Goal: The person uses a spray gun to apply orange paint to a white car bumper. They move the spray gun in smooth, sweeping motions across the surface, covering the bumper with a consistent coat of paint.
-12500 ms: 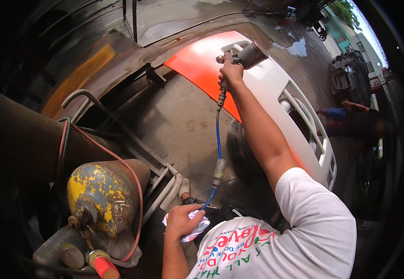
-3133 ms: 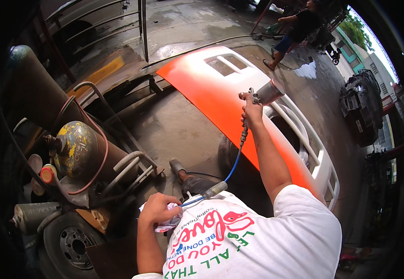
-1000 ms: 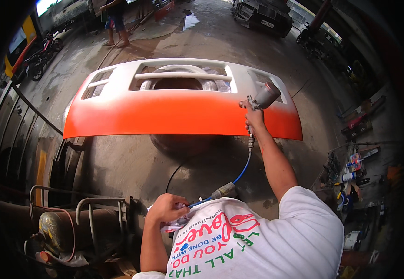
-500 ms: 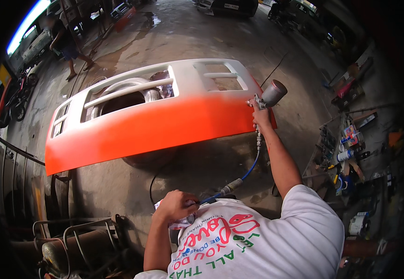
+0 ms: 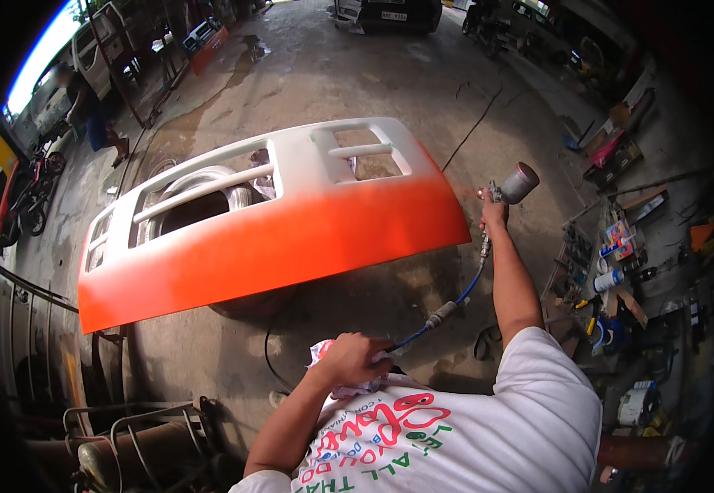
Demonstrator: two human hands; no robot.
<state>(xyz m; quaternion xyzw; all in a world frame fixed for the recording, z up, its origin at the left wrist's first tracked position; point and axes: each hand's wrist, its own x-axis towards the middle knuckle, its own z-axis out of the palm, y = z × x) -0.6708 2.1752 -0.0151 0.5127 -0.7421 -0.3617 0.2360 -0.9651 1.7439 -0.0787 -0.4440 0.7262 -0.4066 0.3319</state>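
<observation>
My right hand (image 5: 493, 215) is closed round the grip of a paint spray gun (image 5: 498, 194) with a metal cup (image 5: 523, 182) on it. It is held just past the right end of a large vehicle bumper panel (image 5: 291, 222), apart from it. The panel is orange-red along its lower part and whitish above, with slotted openings. From the gun's grip a blue air hose (image 5: 465, 289) runs back to my left hand (image 5: 355, 360). That hand is closed near my waist on the hose and a crumpled white-and-red cloth (image 5: 321, 352); its fingers are partly hidden.
Under the panel lies a wheel (image 5: 209, 179). Gas cylinders (image 5: 98, 460) in a metal frame stand at the lower left. Tools and cans (image 5: 608, 279) clutter the right side. A person (image 5: 90, 115) is at the far left, and a parked vehicle (image 5: 390, 12) at the back.
My right hand has carried the spray gun rightward, from in front of the panel's right end to beyond it. My left hand has shifted right. The distant person has moved leftward.
</observation>
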